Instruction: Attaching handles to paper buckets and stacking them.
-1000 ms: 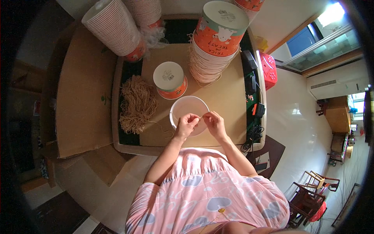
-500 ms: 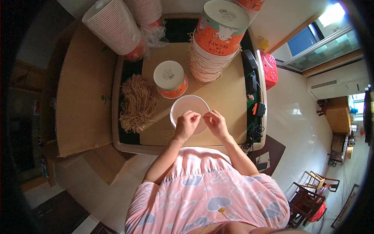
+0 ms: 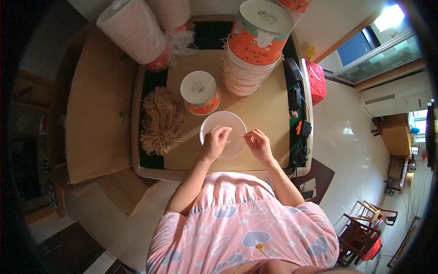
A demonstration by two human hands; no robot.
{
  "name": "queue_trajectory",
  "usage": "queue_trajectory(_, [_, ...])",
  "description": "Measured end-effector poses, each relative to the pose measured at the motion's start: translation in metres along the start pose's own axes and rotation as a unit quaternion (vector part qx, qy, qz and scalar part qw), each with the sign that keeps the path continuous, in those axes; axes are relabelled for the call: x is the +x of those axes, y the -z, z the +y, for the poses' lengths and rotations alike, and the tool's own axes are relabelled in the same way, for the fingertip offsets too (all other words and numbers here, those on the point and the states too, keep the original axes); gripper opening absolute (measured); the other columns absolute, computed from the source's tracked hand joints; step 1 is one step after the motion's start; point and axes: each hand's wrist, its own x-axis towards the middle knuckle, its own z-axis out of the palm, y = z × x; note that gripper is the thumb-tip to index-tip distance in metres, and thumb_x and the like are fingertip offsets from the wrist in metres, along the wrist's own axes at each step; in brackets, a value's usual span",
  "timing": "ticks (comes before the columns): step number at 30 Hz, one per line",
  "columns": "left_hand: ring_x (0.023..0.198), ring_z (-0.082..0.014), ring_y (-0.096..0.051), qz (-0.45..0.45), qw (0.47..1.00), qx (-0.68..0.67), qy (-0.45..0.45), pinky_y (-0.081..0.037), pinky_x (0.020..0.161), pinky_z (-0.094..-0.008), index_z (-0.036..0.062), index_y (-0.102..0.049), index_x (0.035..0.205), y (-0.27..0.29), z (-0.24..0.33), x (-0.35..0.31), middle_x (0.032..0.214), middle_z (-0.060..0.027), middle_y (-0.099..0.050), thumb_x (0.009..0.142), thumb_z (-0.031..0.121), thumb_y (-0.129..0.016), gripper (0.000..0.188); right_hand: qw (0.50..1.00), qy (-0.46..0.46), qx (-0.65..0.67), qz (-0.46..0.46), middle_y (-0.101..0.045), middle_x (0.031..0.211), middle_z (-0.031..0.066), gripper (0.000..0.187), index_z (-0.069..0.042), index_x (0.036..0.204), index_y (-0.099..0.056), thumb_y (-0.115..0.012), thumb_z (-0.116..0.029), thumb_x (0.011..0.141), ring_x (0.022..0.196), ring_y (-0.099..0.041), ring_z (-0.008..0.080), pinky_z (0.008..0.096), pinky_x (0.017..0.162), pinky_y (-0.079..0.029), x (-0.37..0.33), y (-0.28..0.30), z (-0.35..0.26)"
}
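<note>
Glossy white floor (image 3: 351,150), bright window (image 3: 378,41), wooden chairs (image 3: 369,223), wooden desk (image 3: 396,137)

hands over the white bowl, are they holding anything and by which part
Both hands, left hand and right hand, pinch a thin tan cord at its ends above the white bowl; the exact grip is too small to tell.

The left hand (image 3: 214,142) covers part of the white bowl (image 3: 223,125); the thread between both hands is probably too thin to make out.

Home workshop: stacked paper buckets (image 3: 248,64), cardboard-covered table (image 3: 269,114), tiled floor (image 3: 346,150).
</note>
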Motion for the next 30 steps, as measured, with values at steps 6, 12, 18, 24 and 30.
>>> queue_trajectory(6, [0.067, -0.0241, -0.061, -0.047, 0.989, 0.117, -0.071, -0.048, 0.06, -0.0327, 0.0017, -0.063, 0.088, -0.01, 0.016, -0.002, 0.081, -0.0105, -0.062, 0.083, 0.01, -0.062, 0.01, 1.0, 0.008, 0.011, 0.006, -0.056, 0.074, 0.0047, 0.005, -0.005, 0.084, -0.063, -0.063, -0.004, 0.079, 0.053, -0.047, 0.0117, 0.0242, 0.048, -0.038, -0.001, -0.005, -0.011])
queue_trajectory(12, [0.071, -0.0301, -0.06, 0.038, 0.964, 0.225, -0.134, -0.048, 0.062, -0.037, 0.0031, -0.06, 0.081, -0.019, 0.008, -0.007, 0.079, -0.0112, -0.059, 0.084, 0.009, -0.059, 0.007, 1.0, 0.025, -0.004, -0.006, -0.057, 0.076, 0.0059, 0.008, -0.005, 0.086, -0.062, -0.063, -0.003, 0.078, 0.053, -0.048, 0.0156, 0.0267, 0.049, -0.04, -0.005, -0.002, -0.015])
queue_trajectory(18, [0.071, -0.0278, -0.063, -0.026, 0.993, 0.115, -0.014, -0.049, 0.063, -0.0363, 0.0041, -0.061, 0.092, -0.003, 0.01, -0.005, 0.078, -0.0099, -0.063, 0.083, 0.014, -0.063, 0.014, 1.0, -0.009, 0.024, 0.001, -0.058, 0.075, 0.0043, 0.008, -0.005, 0.089, -0.063, -0.063, -0.003, 0.081, 0.054, -0.048, 0.0101, 0.0242, 0.05, -0.04, -0.005, 0.003, -0.008])
queue_trajectory(24, [0.067, -0.0165, -0.065, -0.144, 0.985, 0.07, 0.059, -0.049, 0.062, -0.0312, 0.0, -0.065, 0.086, -0.002, 0.032, -0.009, 0.073, -0.0098, -0.067, 0.084, 0.015, -0.062, 0.016, 0.969, -0.107, 0.223, -0.012, -0.063, 0.083, 0.001, 0.006, -0.001, 0.09, -0.063, -0.059, 0.0, 0.086, 0.073, -0.057, 0.0052, 0.0188, 0.06, -0.043, -0.002, -0.005, -0.005])
queue_trajectory(30, [0.064, -0.0168, -0.064, -0.114, 0.992, 0.04, 0.035, -0.048, 0.06, -0.0306, 0.0007, -0.064, 0.085, -0.002, 0.042, -0.009, 0.072, -0.0104, -0.066, 0.084, 0.014, -0.062, 0.014, 0.993, -0.041, 0.105, -0.044, -0.064, 0.084, 0.003, 0.008, -0.004, 0.091, -0.065, -0.063, -0.002, 0.083, 0.069, -0.056, 0.007, 0.0208, 0.058, -0.044, -0.002, 0.002, -0.014])
